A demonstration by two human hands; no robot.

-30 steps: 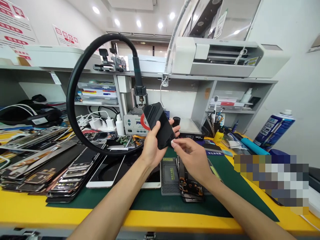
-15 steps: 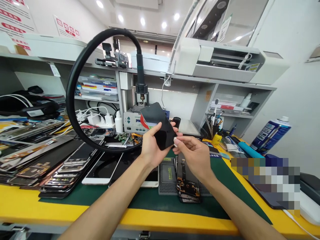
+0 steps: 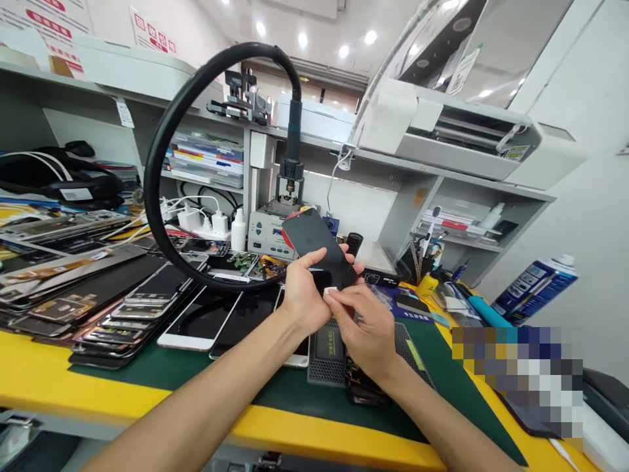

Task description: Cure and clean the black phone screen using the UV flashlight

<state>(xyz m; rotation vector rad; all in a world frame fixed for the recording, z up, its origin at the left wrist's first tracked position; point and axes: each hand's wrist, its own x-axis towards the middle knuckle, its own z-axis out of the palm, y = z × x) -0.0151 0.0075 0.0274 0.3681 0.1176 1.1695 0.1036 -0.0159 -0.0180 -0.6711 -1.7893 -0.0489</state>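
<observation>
A black phone screen (image 3: 314,241) is tilted up over the bench, with my left hand (image 3: 302,295) wrapped round its sides. A red patch (image 3: 289,237) shows along the screen's upper left edge. At the lower edge, the fingertips of my right hand (image 3: 367,328) pinch a small white piece (image 3: 330,291) against or close to the screen; what it is cannot be made out. Beneath my right hand lies a stack of phone parts (image 3: 362,388), partly hidden, on a grey perforated mat (image 3: 319,375).
White-framed phone screens (image 3: 189,341) and piled screens (image 3: 122,331) lie to the left. A black hose (image 3: 153,157) loops upward beside a grey control unit (image 3: 265,239). On the right are a yellow bottle (image 3: 426,286) and a blue spray can (image 3: 535,285). The bench has a yellow edge (image 3: 295,436).
My right hand has moved left and down along the screen's lower edge, still pinching the white piece. The screen has turned slightly in my left hand, and the whole view has shifted.
</observation>
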